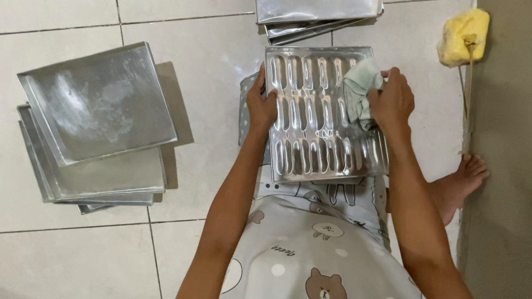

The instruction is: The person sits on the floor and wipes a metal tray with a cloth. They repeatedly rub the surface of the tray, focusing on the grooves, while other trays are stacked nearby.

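Observation:
A shiny metal baking mould point(311, 131) with rows of long finger-shaped hollows rests on my lap. My left hand point(260, 106) grips its left edge, thumb on top. My right hand point(392, 103) presses a pale green cloth point(359, 90) into the hollows near the mould's upper right corner.
A stack of square metal trays point(94, 125) lies on the white tiled floor at the left. Another stack of trays point(314, 3) sits ahead at the top. A yellow sponge point(464, 35) with a thin stick lies by the grey wall point(526, 177) on the right. My bare foot point(463, 180) rests near that wall.

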